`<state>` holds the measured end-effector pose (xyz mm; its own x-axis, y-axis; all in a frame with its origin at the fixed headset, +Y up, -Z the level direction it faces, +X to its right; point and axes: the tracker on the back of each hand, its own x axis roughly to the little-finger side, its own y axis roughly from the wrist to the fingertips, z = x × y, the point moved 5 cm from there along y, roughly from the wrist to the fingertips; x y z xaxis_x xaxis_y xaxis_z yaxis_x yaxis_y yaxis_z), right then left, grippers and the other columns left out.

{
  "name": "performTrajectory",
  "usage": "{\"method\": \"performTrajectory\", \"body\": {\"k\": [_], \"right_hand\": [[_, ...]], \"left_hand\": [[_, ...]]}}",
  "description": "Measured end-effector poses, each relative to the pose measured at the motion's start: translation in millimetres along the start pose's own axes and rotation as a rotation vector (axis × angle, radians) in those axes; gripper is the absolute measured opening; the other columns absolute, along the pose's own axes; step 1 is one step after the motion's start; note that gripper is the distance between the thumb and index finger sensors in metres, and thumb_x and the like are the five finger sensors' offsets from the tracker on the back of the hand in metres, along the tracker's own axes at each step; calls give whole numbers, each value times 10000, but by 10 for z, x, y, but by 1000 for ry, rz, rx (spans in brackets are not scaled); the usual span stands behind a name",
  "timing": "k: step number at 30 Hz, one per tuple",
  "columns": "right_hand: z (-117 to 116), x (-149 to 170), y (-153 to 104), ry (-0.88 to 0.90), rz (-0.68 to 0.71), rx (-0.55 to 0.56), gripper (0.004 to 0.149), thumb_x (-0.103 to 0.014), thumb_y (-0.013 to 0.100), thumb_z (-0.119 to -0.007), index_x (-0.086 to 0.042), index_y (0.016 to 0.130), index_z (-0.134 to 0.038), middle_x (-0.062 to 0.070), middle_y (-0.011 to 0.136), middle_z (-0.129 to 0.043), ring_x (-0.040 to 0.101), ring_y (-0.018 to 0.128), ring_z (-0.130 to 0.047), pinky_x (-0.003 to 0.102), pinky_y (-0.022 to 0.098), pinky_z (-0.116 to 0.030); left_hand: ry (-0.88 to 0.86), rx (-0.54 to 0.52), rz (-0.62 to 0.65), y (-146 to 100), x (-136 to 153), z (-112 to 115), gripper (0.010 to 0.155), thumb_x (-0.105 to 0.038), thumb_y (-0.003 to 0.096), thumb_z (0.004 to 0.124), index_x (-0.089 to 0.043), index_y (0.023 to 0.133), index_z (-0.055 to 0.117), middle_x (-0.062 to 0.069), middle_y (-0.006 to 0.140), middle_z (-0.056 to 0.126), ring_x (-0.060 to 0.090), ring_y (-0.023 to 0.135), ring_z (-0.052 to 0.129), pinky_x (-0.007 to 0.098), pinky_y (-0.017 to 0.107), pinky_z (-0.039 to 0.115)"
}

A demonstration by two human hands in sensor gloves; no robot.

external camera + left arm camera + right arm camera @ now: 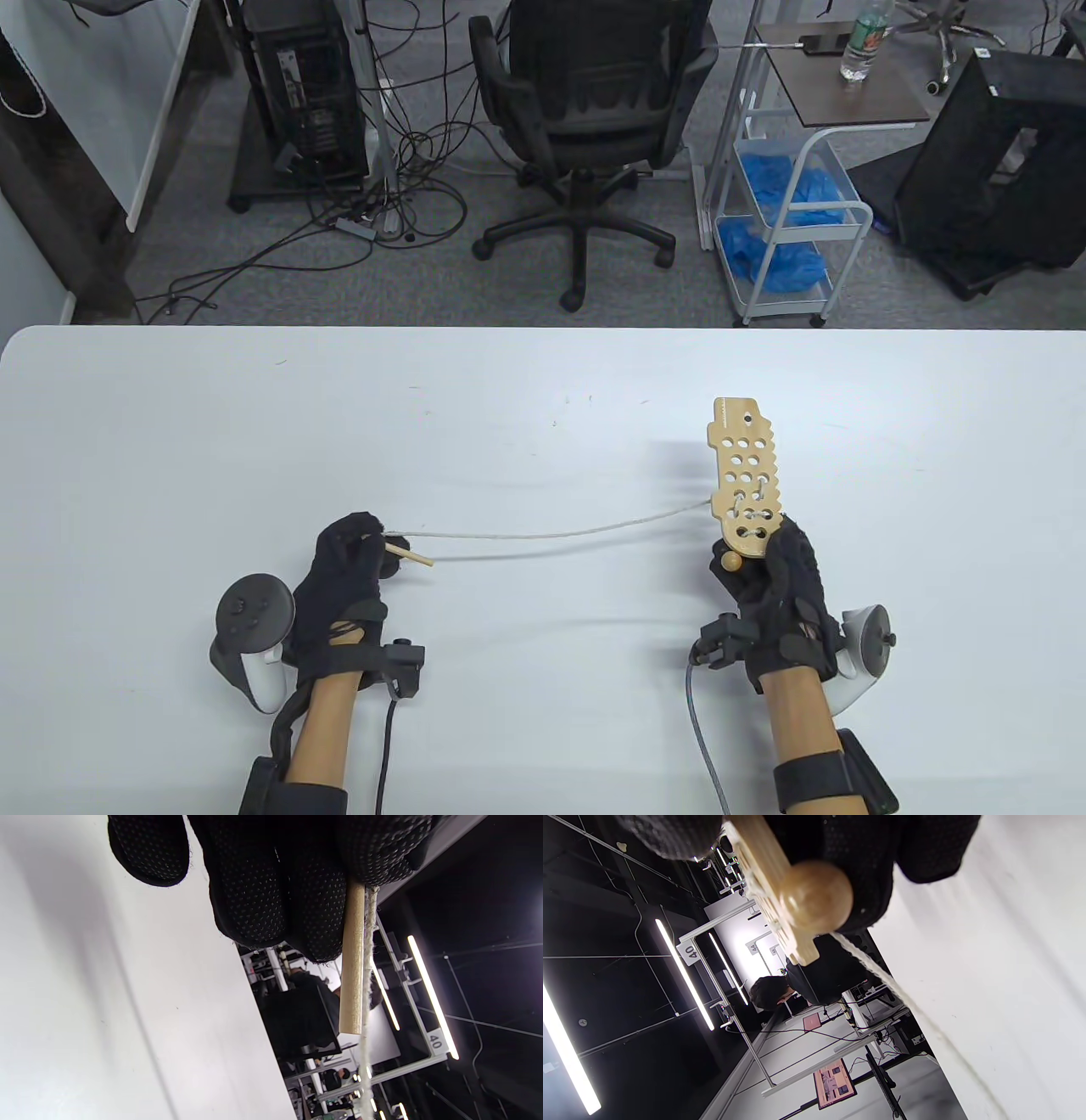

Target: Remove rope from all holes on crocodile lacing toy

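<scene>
Left hand [349, 556] grip pinches wooden needle [411, 555] with rope [551, 534], drawn near-taut over bench [212, 441] to crocodile board [744, 475] gripped by right hand [785, 586] at its tail end; rope light and limp, board stiff and light; few low holes look laced, best pull near needle

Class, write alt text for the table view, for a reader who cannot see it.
Two gloved hands work over a white table: the right hand holds a wooden crocodile lacing board upright, and the left hand pinches the wooden needle of a white rope stretched from the board's lower holes.
</scene>
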<state>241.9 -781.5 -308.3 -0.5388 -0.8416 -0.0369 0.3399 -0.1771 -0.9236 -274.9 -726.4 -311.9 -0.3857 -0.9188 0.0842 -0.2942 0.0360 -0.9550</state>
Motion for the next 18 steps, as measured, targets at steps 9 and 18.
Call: {"method": "performTrajectory", "body": {"k": [9, 18], "right_hand": [[-354, 72, -87, -102, -7, -162, 500, -347, 444, -759, -139, 891, -676, 167, 765, -872, 341, 533, -972, 593, 511, -744], [-896, 317, -344, -237, -14, -438, 480, -342, 428, -766, -111, 843, -696, 163, 710, -893, 337, 484, -982, 599, 489, -751]], "left_hand": [[22, 51, 54, -64, -130, 238, 415, -467, 455, 819, -396, 863, 822, -93, 661, 1039, 136, 599, 1000, 542, 633, 763], [-43, 241, 126, -195, -293, 664, 412, -402, 474, 805, -371, 884, 826, -83, 718, 1055, 150, 644, 1011, 551, 635, 763]]}}
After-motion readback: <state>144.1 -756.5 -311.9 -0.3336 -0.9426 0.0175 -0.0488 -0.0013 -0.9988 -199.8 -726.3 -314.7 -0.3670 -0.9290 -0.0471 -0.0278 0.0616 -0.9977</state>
